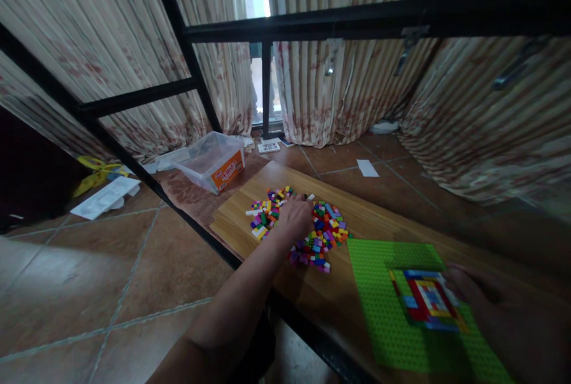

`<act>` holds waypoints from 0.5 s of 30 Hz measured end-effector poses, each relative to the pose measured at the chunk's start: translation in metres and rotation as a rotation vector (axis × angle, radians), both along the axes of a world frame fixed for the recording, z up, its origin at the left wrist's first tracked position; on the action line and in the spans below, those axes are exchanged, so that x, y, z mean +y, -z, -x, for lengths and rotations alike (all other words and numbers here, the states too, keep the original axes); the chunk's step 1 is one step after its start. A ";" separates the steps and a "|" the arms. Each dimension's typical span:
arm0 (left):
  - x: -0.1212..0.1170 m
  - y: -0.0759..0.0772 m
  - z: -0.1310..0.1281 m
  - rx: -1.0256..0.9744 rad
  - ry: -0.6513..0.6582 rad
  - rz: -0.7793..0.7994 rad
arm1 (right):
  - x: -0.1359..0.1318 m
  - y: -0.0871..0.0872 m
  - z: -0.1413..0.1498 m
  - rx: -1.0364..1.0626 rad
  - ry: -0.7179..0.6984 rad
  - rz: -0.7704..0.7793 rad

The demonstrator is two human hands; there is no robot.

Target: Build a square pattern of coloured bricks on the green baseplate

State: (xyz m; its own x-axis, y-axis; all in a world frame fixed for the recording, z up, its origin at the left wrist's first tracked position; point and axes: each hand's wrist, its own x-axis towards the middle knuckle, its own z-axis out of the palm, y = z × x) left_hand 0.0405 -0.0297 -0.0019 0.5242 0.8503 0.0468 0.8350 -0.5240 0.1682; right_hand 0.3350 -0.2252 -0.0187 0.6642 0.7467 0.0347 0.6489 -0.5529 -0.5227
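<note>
My left hand (296, 217) reaches into a loose pile of small toy building bricks (329, 226) of many colours. Its fingers point down among the bricks, and the back of the hand hides their tips. On the right lies a green studded baseplate (372, 295). A square pattern of red, blue, yellow and white bricks (430, 299) is built up on it. Beside the right edge of that pattern is my right hand (477, 298), blurred and dim. Whether it touches the bricks or holds one I cannot tell.
The wooden tabletop (250, 244) has a dark metal edge. Past its far left corner stands a clear plastic box (203, 161) with an orange label. Black metal bars (312, 27) cross in front of striped curtains (307, 93). White packaging (104, 197) lies on the tiled floor.
</note>
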 end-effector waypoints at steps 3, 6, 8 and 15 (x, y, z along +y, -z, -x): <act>-0.001 0.000 -0.002 0.034 -0.039 0.008 | 0.000 -0.019 0.013 0.111 0.053 -0.007; -0.002 -0.002 -0.003 0.053 -0.047 0.009 | -0.002 -0.024 0.015 0.170 0.039 0.002; -0.003 -0.002 -0.003 0.052 -0.050 0.003 | -0.004 -0.022 0.014 0.180 0.024 0.008; -0.002 -0.001 0.002 0.028 -0.033 0.020 | -0.006 -0.015 0.014 0.194 -0.024 -0.077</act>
